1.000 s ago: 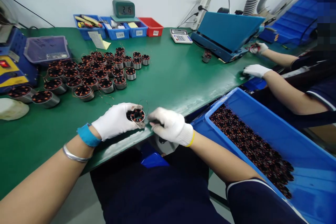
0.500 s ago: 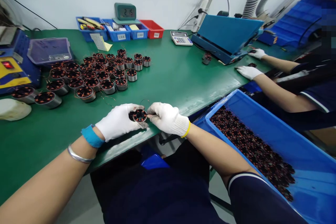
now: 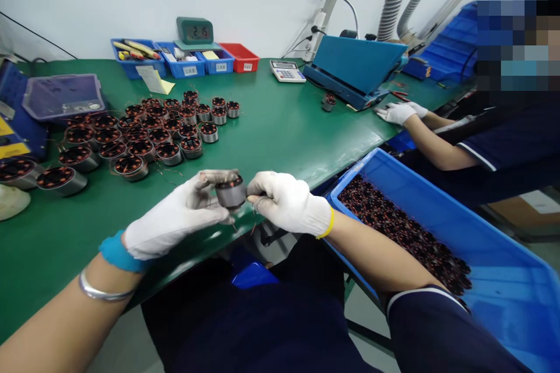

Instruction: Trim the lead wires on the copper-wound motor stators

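Note:
My left hand [image 3: 186, 210], in a white glove, grips a motor stator [image 3: 231, 192] between thumb and fingers near the table's front edge. The stator's silver steel side faces me, with dark windings at its top; it is slightly blurred. Close against its right side, my gloved right hand [image 3: 289, 201] has thumb and forefinger pinched together. Thin copper wires [image 3: 254, 222] of the stator run at those fingertips and hang below them. Further left on the green table stand several more stators [image 3: 131, 168] with copper windings and loose wire ends.
A blue crate [image 3: 494, 256] filled partly with dark stators stands at the right. Small bins [image 3: 188, 69], a clock [image 3: 195, 30], a calculator [image 3: 287, 71] and a teal machine [image 3: 354, 67] line the back. A co-worker's gloved hands [image 3: 396, 112] are at the far right.
The stator has tipped from its wound face toward its steel side. My left hand's fingers have shifted around it. The co-worker's hands have come together, and the view has turned slightly right.

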The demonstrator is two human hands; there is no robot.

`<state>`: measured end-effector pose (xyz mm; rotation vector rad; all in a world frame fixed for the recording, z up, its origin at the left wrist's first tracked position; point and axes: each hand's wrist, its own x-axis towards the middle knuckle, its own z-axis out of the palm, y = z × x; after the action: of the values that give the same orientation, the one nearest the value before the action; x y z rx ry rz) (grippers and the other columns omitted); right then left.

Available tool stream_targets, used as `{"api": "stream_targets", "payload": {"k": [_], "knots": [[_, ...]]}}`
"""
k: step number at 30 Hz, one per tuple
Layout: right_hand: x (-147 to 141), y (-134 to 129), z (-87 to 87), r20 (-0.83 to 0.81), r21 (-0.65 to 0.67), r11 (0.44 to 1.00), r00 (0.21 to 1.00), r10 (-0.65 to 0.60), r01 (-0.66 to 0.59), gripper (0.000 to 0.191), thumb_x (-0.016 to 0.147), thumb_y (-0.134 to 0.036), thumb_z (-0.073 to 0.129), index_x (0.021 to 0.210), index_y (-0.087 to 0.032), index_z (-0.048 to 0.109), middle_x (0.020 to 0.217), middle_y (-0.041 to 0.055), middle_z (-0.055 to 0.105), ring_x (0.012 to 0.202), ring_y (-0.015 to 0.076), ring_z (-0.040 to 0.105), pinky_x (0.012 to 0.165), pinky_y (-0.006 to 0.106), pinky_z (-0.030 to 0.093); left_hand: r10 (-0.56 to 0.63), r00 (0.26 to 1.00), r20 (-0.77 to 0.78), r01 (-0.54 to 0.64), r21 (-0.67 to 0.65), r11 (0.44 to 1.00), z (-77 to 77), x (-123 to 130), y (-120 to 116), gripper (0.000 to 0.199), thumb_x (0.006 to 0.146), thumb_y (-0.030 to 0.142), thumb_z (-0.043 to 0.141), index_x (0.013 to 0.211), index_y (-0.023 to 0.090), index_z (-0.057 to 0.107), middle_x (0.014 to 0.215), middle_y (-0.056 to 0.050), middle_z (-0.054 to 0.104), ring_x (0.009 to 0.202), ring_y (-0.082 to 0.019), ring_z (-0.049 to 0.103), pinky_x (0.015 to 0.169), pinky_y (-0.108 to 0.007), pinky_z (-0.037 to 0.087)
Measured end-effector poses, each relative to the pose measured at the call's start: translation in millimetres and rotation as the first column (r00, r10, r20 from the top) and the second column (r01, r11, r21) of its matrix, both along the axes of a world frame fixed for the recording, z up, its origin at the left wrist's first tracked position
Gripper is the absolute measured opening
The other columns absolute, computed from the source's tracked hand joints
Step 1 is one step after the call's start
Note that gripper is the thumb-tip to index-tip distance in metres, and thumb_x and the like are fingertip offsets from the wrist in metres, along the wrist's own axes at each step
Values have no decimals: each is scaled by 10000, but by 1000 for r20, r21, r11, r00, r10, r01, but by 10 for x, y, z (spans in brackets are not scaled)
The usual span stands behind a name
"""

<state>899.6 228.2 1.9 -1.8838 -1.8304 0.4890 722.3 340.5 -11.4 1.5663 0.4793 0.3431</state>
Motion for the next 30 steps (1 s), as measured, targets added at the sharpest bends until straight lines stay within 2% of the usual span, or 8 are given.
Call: {"api": "stream_targets", "payload": {"k": [4, 8, 12, 14, 17, 23, 27, 30], "knots": [[64, 0, 42, -210, -150, 987, 978, 16, -48, 88, 816, -197, 548, 802, -169, 630, 700, -23, 617, 621, 97, 535, 558, 206, 362, -44, 997, 64, 10, 452, 892, 88, -74, -156, 122, 660, 340, 707, 665, 236, 644, 1233, -86, 602, 1246, -308, 490, 1004, -405, 451], [71, -25, 85, -265, -192, 979, 964, 12, -65, 97, 824, -193, 535, 821, -164, 628, 666, -30, 609, 573, 88, 516, 528, 199, 350, 38, 987, 159, -138, 687, 713, 2, -76, -323, 329, 680, 301, 696, 488, 206, 447, 1090, -69, 665, 961, -246, 645, 866, -396, 520], [23, -74, 121, -7, -32, 999, 1000, 11, -11, 97, 825, -200, 555, 860, -183, 643, 771, 0, 632, 675, 112, 543, 615, 224, 368, 414, 891, 184, -453, 342, 823, -108, 32, -239, 308, 742, 499, 607, 698, 207, 521, 1137, -91, 626, 973, -253, 637, 821, -412, 546], [5, -80, 118, 115, 34, 998, 993, 39, -43, 131, 846, -229, 535, 922, -194, 635, 822, 17, 631, 728, 133, 557, 638, 238, 368, 204, 973, -106, -208, -21, 978, -128, 80, -136, 502, 765, 666, 463, 861, 187, 577, 1026, -120, 658, 859, -259, 663, 717, -410, 566], [-20, -64, 104, 324, 68, 993, 944, 68, -95, 195, 881, -270, 475, 998, -194, 612, 884, 48, 624, 765, 164, 568, 638, 262, 359, -317, 922, -224, 189, -454, 870, -131, 97, -50, 614, 753, 706, 453, 965, 148, 596, 869, -136, 680, 590, -215, 649, 540, -351, 540], [-74, -89, 81, 472, 86, 996, 880, -54, 15, 245, 903, -290, 420, 1000, -186, 619, 940, 80, 630, 713, 171, 572, 593, 278, 337, 10, 1000, -19, -17, -368, 930, -98, 64, -132, 639, 661, 333, 765, 1206, 263, 440, 971, -41, 633, 650, -156, 647, 473, -238, 512], [-33, -116, 96, 149, 65, 997, 987, -61, 51, 152, 856, -238, 512, 947, -202, 628, 883, 29, 644, 775, 150, 580, 656, 252, 379, 146, 974, 172, -75, -365, 928, -25, 34, -165, 226, 690, 373, 707, 795, 208, 594, 1182, -69, 605, 1002, -251, 623, 755, -374, 578], [11, -109, 149, -14, -16, 1000, 1000, 3, -4, 108, 833, -201, 545, 895, -202, 633, 828, 1, 646, 741, 124, 573, 658, 233, 388, 255, 961, 102, -247, -90, 965, 39, 40, -219, 252, 688, 380, 687, 627, 189, 534, 1214, -79, 605, 1124, -274, 568, 917, -396, 518]]}}
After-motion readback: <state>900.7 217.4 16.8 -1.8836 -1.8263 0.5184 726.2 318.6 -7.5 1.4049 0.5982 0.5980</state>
